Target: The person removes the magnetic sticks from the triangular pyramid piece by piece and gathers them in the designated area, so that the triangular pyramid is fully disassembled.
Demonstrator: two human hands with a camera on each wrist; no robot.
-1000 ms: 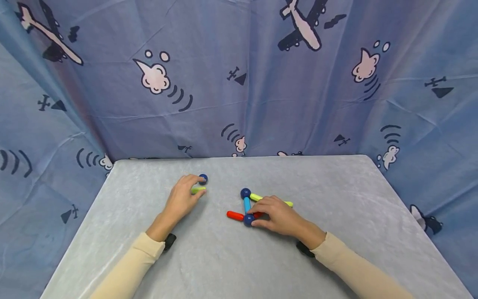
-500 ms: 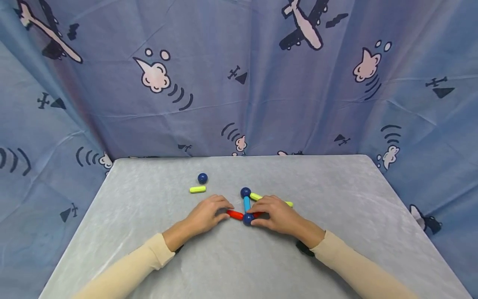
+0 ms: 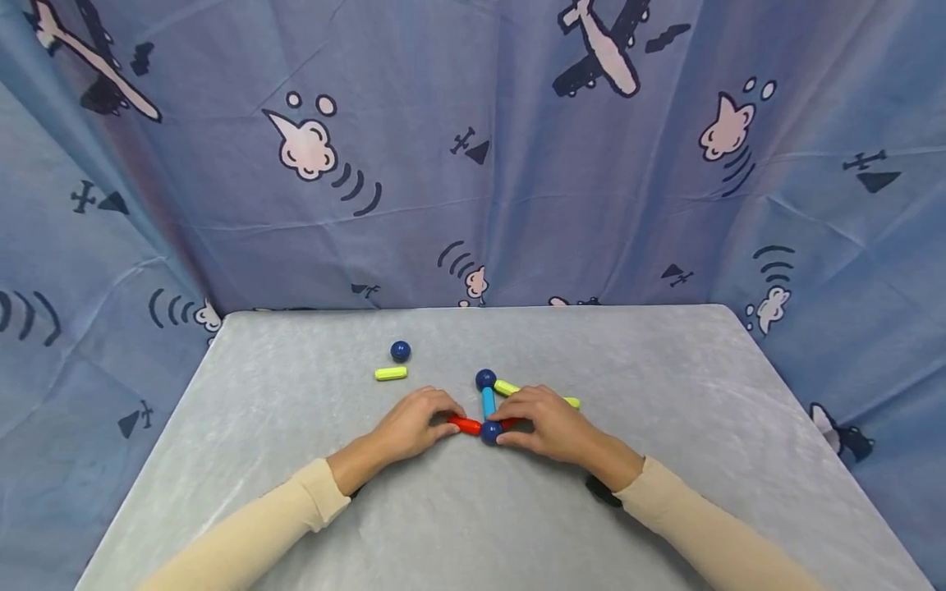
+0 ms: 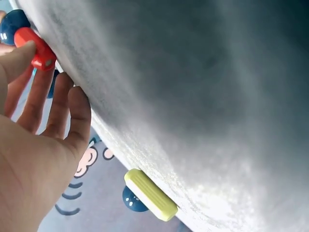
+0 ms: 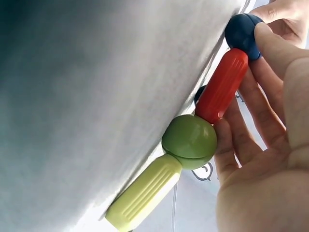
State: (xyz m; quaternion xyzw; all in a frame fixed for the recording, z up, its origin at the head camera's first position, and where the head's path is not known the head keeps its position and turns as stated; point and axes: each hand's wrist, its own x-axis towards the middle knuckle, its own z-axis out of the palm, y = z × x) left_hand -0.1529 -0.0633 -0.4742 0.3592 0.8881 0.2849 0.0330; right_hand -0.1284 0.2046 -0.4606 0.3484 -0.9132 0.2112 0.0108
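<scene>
In the head view, my left hand pinches the free end of a red magnetic rod; the left wrist view shows the thumb across that rod. Its other end meets a dark blue ball, which my right hand holds with its thumb against it. From this ball a light blue rod runs back to another blue ball. A second red rod links the held ball to a green ball, mostly hidden by my right hand in the head view.
A loose yellow-green rod lies before a loose blue ball at the back left. Another yellow-green rod leaves the far ball, and one more joins the green ball. A patterned curtain hangs behind the grey table.
My left hand has left the loose yellow-green rod and blue ball at the back left, come right and nearer, and taken the red rod's end. My right hand has stayed in place.
</scene>
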